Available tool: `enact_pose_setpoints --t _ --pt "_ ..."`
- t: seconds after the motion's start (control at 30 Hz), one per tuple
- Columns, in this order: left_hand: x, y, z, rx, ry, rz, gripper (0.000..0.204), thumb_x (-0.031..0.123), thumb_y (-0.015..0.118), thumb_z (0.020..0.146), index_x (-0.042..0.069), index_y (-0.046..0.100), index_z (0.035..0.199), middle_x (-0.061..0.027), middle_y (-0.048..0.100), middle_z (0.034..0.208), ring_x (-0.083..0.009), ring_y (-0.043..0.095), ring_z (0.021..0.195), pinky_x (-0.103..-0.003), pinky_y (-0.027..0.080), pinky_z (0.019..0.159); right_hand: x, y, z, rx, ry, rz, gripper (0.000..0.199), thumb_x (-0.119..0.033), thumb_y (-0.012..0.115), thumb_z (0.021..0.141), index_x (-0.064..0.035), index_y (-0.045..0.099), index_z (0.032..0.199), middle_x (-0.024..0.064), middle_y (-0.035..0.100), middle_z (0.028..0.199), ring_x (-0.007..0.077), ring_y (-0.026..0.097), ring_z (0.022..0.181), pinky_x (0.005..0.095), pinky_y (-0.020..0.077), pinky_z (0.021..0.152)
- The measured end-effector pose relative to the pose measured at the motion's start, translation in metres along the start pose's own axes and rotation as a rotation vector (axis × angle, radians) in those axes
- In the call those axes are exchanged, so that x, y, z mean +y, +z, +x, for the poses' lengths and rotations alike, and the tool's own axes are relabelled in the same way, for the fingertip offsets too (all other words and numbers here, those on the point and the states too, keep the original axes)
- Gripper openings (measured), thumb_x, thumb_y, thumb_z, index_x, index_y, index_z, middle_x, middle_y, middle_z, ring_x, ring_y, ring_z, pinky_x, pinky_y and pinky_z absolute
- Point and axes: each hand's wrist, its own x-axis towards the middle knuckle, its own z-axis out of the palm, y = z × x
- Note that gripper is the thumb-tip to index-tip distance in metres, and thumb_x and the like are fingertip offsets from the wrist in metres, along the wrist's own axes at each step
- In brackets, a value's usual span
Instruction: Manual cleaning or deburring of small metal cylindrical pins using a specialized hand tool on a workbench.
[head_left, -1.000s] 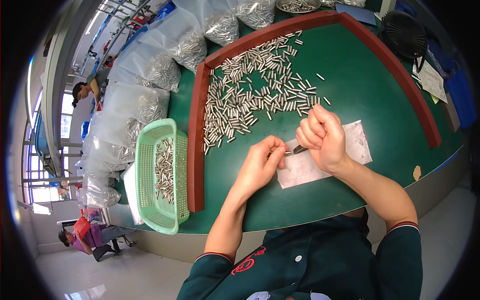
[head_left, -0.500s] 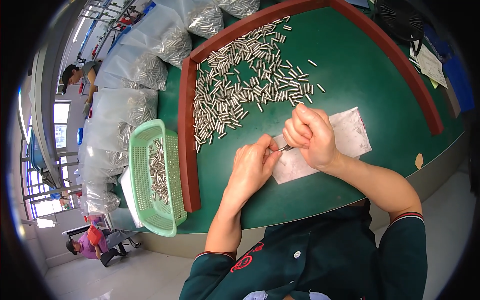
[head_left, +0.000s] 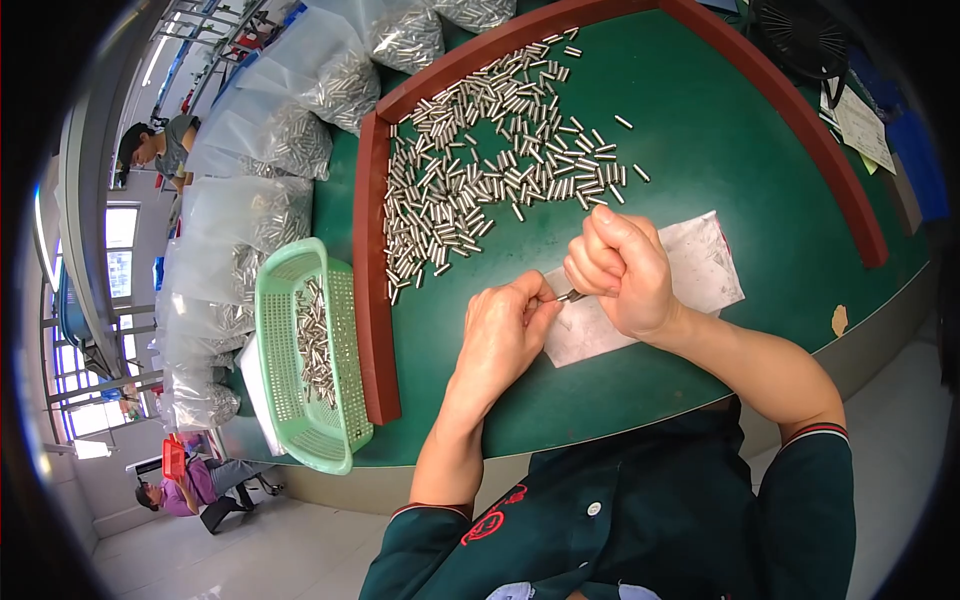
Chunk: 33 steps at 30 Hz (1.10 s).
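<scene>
My left hand (head_left: 500,325) is closed, with thumb and forefinger pinching what looks like a small metal pin, mostly hidden by the fingertips. My right hand (head_left: 625,272) is in a fist around a slim tool with a dark metal tip (head_left: 572,296). That tip pokes out toward the left fingertips and meets them; the rest is hidden in the fist. Beneath both hands lies a stained whitish cloth (head_left: 690,262) on the green tabletop (head_left: 700,120). Beyond them spreads a heap of short shiny metal pins (head_left: 470,190), several lying loose at its right edge.
A dark red raised border (head_left: 377,280) fences the pins at left and back. Left of it stands a green plastic basket (head_left: 345,370) holding more pins. Clear bags of pins (head_left: 290,140) line the far left. A black fan (head_left: 800,35) sits back right. Two people are in the background.
My hands keep almost the same pose over the cloth. In the background, the seated person's red object has moved up, and the person at upper left has shifted.
</scene>
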Motion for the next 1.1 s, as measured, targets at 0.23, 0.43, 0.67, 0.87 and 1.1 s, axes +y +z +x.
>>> enact_pose_setpoints --t 0.23,0.43,0.67,0.87,1.1 --pt "0.000 0.002 0.000 0.014 -0.017 0.008 0.009 0.003 0.063 0.070 -0.002 0.056 0.070 -0.0080 0.048 0.050 -0.0133 0.043 0.044 -0.028 0.037 0.046 0.002 0.009 -0.002 0.051 -0.006 -0.100 0.043 -0.022 0.031 0.092 -0.0119 0.026 0.051 -0.0026 0.025 0.042 0.0069 0.017 0.039 0.0234 0.0175 0.039" --pt "0.004 0.005 0.001 0.069 0.010 0.018 0.010 0.006 0.062 0.069 0.000 0.054 0.065 -0.0148 0.052 0.053 -0.0328 0.054 0.052 -0.039 0.041 0.049 0.009 0.015 -0.005 0.020 -0.065 -0.241 0.042 -0.021 0.033 0.092 -0.0103 0.027 0.051 -0.0026 0.024 0.044 0.0069 0.020 0.040 0.0234 0.0191 0.040" --pt "0.000 0.006 0.002 0.077 0.041 0.028 0.009 0.005 0.060 0.069 -0.001 0.054 0.066 -0.0158 0.051 0.052 -0.0324 0.054 0.052 -0.038 0.042 0.050 0.008 0.013 0.001 0.037 -0.033 -0.195 0.041 -0.019 0.033 0.091 -0.0100 0.027 0.051 -0.0021 0.025 0.043 0.0072 0.020 0.040 0.0235 0.0192 0.040" --pt "-0.013 -0.001 0.005 0.006 -0.005 -0.548 0.011 0.010 0.058 0.078 0.000 0.054 0.074 -0.0042 0.055 0.064 -0.0131 0.049 0.055 -0.026 0.040 0.053 -0.005 0.004 0.003 0.089 -0.015 -0.012 0.043 -0.024 0.033 0.090 -0.0127 0.026 0.050 -0.0019 0.024 0.040 0.0076 0.016 0.037 0.0241 0.0163 0.039" --pt "-0.032 -0.007 0.011 -0.315 -0.228 -1.679 0.018 0.009 0.054 0.084 -0.001 0.053 0.099 -0.0074 0.055 0.079 -0.0032 0.033 0.052 -0.016 0.029 0.048 -0.005 -0.003 0.002 0.088 0.008 0.041 0.043 -0.024 0.036 0.091 -0.0115 0.026 0.051 -0.0020 0.025 0.042 0.0068 0.018 0.037 0.0235 0.0156 0.037"
